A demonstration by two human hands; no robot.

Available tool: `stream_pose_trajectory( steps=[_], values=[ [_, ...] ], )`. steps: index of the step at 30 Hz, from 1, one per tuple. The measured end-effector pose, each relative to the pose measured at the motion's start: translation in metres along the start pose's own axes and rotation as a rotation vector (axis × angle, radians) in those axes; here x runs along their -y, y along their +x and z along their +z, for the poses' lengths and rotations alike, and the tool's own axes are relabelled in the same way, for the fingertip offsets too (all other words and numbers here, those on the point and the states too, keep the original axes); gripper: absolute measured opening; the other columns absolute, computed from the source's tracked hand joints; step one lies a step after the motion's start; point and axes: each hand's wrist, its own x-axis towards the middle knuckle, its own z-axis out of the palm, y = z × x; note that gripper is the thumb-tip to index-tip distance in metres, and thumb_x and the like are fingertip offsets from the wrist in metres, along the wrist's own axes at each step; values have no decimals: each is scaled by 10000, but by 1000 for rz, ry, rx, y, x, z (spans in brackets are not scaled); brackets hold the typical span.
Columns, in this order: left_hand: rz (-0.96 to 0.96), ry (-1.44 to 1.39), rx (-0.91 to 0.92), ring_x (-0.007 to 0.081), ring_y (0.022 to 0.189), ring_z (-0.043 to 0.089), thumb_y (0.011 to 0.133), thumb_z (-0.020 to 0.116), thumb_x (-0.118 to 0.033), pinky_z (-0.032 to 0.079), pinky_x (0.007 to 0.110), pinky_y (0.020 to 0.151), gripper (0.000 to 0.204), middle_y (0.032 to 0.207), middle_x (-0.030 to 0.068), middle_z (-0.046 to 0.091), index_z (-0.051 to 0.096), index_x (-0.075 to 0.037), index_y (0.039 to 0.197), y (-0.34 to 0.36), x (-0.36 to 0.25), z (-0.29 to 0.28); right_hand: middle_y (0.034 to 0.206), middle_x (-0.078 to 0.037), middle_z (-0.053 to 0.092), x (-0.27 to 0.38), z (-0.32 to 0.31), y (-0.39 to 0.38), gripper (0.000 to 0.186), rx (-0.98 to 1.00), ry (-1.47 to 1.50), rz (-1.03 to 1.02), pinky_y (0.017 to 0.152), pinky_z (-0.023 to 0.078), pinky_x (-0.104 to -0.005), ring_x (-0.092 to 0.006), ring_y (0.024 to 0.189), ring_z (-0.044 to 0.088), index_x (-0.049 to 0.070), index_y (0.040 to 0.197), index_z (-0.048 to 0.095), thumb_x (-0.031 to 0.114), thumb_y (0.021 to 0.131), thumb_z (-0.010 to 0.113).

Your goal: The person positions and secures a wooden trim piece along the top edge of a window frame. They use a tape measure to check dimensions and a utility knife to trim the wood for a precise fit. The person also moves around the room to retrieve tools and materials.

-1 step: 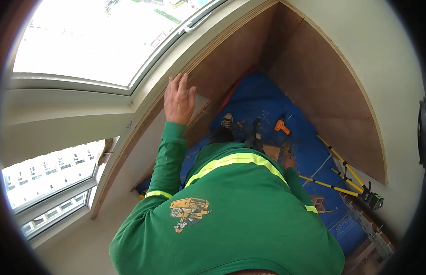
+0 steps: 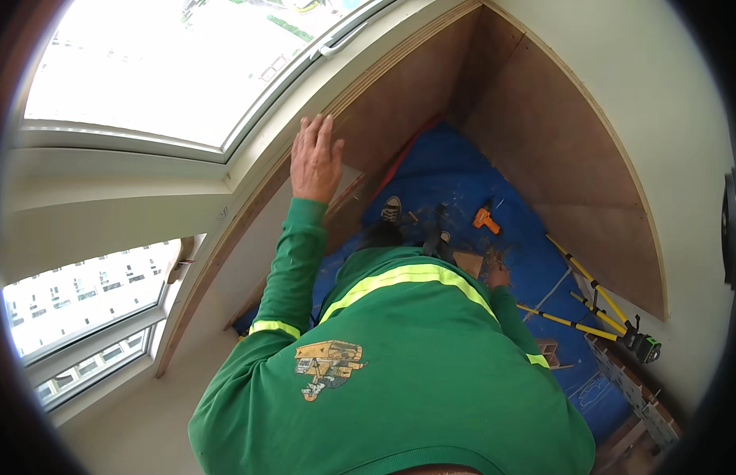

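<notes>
My left hand (image 2: pixel 316 164) is raised, its fingers stretched out and lying along the wooden edge strip (image 2: pixel 350 96) of the brown panel below the window. Nothing is held in it. Low by my right side is my right hand (image 2: pixel 498 275), small in the head view and near a wooden piece (image 2: pixel 468 262). Its fingers are too small and dark to make out. The brown panel (image 2: pixel 407 95) runs from under the strip down toward the blue floor covering (image 2: pixel 431 162).
An orange drill (image 2: pixel 486 221) lies on the blue covering, with debris around it. At right a yellow tripod (image 2: pixel 597 289) carries a black device (image 2: pixel 643 346). A second brown panel (image 2: pixel 566 134) lines the right wall. My shoe (image 2: pixel 392 209) stands on the covering. Window panes (image 2: pixel 170 71) fill the upper left.
My left hand has shifted slightly up and to the right along the wooden edge. The right hand stays at about the same place.
</notes>
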Motion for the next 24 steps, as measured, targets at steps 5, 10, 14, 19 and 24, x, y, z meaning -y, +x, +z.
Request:
stream_pose_trajectory(
  steps=[5, 10, 14, 19, 24],
  values=[
    [21, 307, 100, 377, 1490, 387, 923, 733, -285, 373, 567, 1178, 678, 1553, 235, 448, 480, -66, 1513, 18, -29, 40, 778, -85, 588, 89, 22, -8, 378, 65, 116, -88, 441, 448, -365, -170, 517, 531, 144, 1407, 528, 309, 1067, 511],
    [-71, -641, 409, 467, 1439, 422, 938, 728, -362, 377, 490, 1190, 802, 1546, 275, 440, 379, 3, 1562, -17, -77, 51, 774, -81, 581, 90, 9, -29, 339, 55, 12, -216, 438, 457, -382, -184, 526, 538, 120, 1308, 552, 346, 1058, 520],
    [-606, -741, 292, 455, 1443, 432, 953, 713, -374, 370, 450, 1194, 827, 1554, 310, 430, 358, 85, 1544, -36, -58, 85, 770, -79, 580, 59, -9, -25, 352, 30, -36, -244, 435, 453, -381, -184, 524, 537, 118, 1315, 555, 352, 1055, 525],
    [-1139, -908, 293, 463, 1461, 419, 921, 686, -311, 339, 429, 1215, 773, 1543, 357, 436, 418, 156, 1475, -55, 48, 129, 765, -76, 579, 50, -20, -12, 368, 30, -94, -217, 430, 449, -380, -184, 521, 536, 115, 1324, 558, 360, 1051, 531],
    [-717, -902, 413, 358, 1407, 495, 949, 674, -305, 388, 416, 1154, 640, 1512, 243, 517, 535, 61, 1455, -32, 101, 108, 760, -74, 577, 70, -26, 1, 384, 38, -141, -215, 426, 444, -379, -184, 517, 535, 113, 1333, 562, 369, 1048, 538]
  ],
)
